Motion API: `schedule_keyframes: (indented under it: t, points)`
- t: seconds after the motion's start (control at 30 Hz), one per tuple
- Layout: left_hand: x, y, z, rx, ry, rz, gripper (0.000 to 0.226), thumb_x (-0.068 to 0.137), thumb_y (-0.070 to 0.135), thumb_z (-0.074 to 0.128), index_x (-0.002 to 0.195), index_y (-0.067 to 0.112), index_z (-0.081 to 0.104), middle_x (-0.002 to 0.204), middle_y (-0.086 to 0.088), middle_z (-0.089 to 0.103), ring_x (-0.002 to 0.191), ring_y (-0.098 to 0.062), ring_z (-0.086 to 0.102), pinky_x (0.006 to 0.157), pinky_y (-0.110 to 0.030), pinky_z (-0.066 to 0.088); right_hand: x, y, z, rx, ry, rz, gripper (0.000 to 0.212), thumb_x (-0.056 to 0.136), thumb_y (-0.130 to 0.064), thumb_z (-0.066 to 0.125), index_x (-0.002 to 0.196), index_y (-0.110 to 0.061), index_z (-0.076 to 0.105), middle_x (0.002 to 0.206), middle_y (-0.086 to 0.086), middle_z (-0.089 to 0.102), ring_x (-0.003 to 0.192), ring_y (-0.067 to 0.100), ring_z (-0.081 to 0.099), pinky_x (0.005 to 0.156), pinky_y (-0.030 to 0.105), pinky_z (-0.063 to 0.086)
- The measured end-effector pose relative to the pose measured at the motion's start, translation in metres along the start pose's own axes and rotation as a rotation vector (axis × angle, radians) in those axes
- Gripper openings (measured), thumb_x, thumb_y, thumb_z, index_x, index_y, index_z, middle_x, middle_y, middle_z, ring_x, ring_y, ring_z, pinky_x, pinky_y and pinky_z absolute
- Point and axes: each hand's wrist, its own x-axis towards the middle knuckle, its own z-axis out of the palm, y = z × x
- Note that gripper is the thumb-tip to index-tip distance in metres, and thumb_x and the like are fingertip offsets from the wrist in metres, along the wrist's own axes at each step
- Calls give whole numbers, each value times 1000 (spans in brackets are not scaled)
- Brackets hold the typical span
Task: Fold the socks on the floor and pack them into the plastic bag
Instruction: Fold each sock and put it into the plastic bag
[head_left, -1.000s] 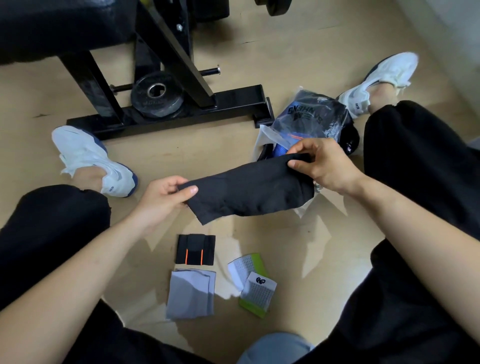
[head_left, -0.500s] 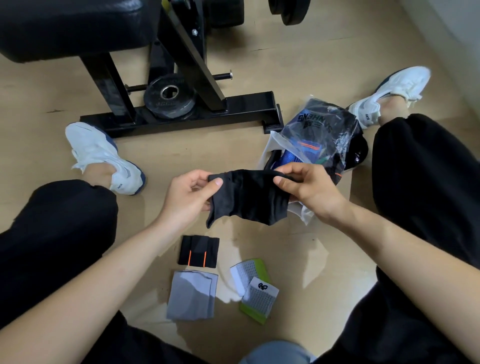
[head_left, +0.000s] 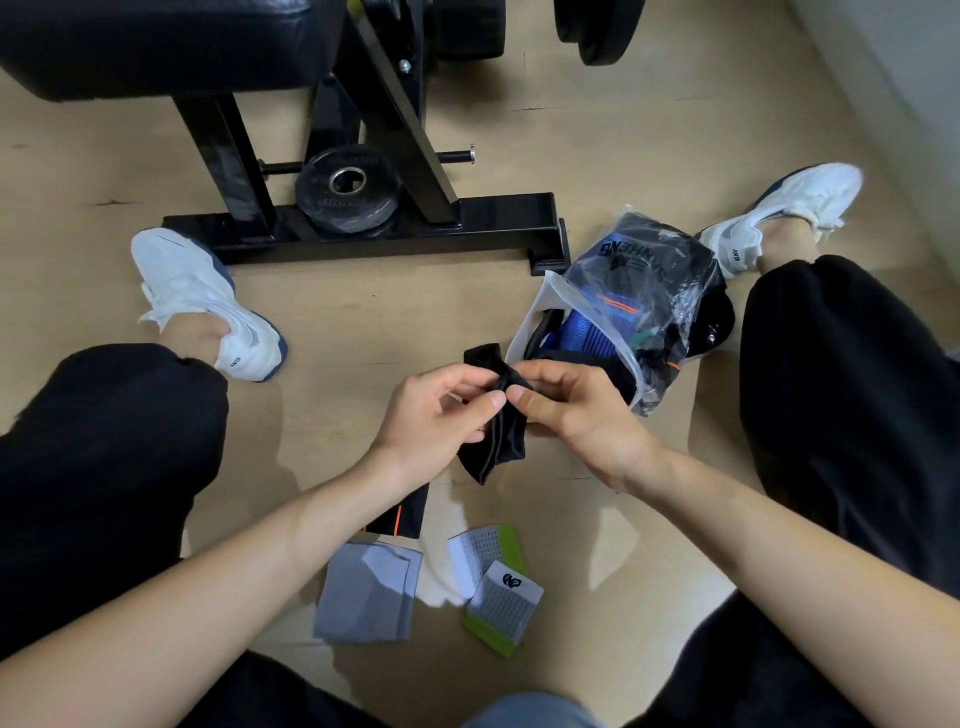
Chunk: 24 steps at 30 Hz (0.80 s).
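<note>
Both hands (head_left: 519, 410) pinch the black sock (head_left: 498, 441) together.

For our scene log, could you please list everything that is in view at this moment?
black sock: 1, black, held above the floor
plastic bag: 1, clear, on the floor at right, socks inside
striped sock: 1, black with orange stripe, on the floor, partly under the left forearm
grey socks: 1 folded stack, grey, on the floor nearest the person
green socks: 2 pieces, green and white, right of the grey socks
weight bench: 1, black, far side
weight plate: 1, black, at the bench's base
left shoe, right shoe: 2, white, on the feet
left grip, right grip: 2, bare, both pinching the black sock
</note>
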Motion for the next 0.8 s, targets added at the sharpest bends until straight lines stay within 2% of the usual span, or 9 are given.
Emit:
schedule_keyframes:
  t: [0.1,0.2,0.27,0.43,0.53,0.6,0.67,0.73,0.8]
  points:
    - [-3,5,-1,-35,-50,-15,20,97,9,63,106,23,73,96,-11,74,80,-13,71,69,-25,60,-1,-2,-2,0,-9,-13,23,90,-15,72,112,-9,71,107,18,73,95,23,69,91,47,56]
    - [-4,7,-6,15,-163,-29,26,101,9,57,120,19,71,106,-5,75,95,-14,73,78,-28,61,0,-2,-7,-70,9,-78,22,85,-9,76,107,-8,73,102,18,74,92,28,70,92,49,54]
    - [-3,9,-12,78,-220,-15,26,101,11,57,120,21,72,108,2,76,99,-12,73,83,-30,60,3,0,-12,-137,16,-97,21,86,-2,74,107,-4,72,102,17,74,94,28,70,93,46,54]
    - [1,6,-26,260,-131,139,24,92,13,69,110,29,74,103,10,76,99,-7,69,83,-24,54,3,-5,-24,-255,-75,-103,19,90,4,67,107,-2,71,102,18,73,87,16,68,85,30,55]
    - [5,4,-33,447,-112,278,36,86,20,77,118,34,70,115,18,68,112,-3,61,89,-21,48,2,-10,-27,-323,-186,-89,19,92,3,65,108,-4,71,96,10,73,83,13,66,75,23,52]
    - [7,5,-36,591,-166,350,52,80,31,82,128,37,64,128,24,58,127,-4,49,102,-18,38,2,-12,-29,-347,-251,-96,19,92,0,65,109,-6,70,98,7,72,87,16,67,78,28,53]
    - [8,4,-36,684,-241,351,66,75,38,85,135,38,58,135,27,52,131,0,40,105,-14,32,1,-13,-30,-348,-282,-128,21,92,-3,67,112,-9,70,104,10,72,94,23,68,84,39,54]
    - [7,-1,-35,720,-272,305,67,74,39,87,134,37,58,129,24,55,122,3,44,101,-17,37,0,-15,-30,-318,-290,-154,23,92,-3,67,114,-7,69,106,13,71,99,32,68,87,46,54]
    - [7,-5,-34,693,-261,240,53,77,35,85,125,35,64,114,22,64,108,3,55,95,-25,45,-1,-17,-31,-304,-282,-171,21,92,-2,67,113,-6,69,104,13,71,96,29,67,87,46,53]
